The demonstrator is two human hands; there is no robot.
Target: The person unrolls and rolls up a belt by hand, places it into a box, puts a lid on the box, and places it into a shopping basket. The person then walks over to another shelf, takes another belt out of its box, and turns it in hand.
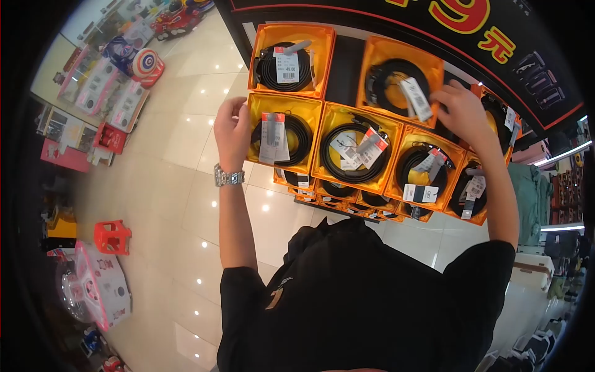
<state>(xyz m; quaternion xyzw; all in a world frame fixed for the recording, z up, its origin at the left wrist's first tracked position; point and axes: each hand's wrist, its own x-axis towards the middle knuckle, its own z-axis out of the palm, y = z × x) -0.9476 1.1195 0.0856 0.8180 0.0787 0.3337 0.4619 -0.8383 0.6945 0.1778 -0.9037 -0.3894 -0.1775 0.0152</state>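
Coiled black belts lie in open orange boxes with satin lining on a display stand. My left hand (232, 130), fingers curled, is beside the left wall of the front-left box (255, 158); whether it holds anything is hidden. In that box lies a belt (300, 139) with a red and white tag (273, 136). My right hand (462, 111) is at the right edge of the back box (372, 53), its fingers closed on that edge. The belt (378, 77) inside carries a white tag (416, 99), tilted toward the fingers.
More belt boxes stand around: one at the back left (328, 43), others in front and lower down. A black price sign (396, 31) rises behind. On the left are tiled floor (180, 248), a red stool (113, 237) and pink-and-white machines (105, 285). Green cloth (527, 198) hangs at right.
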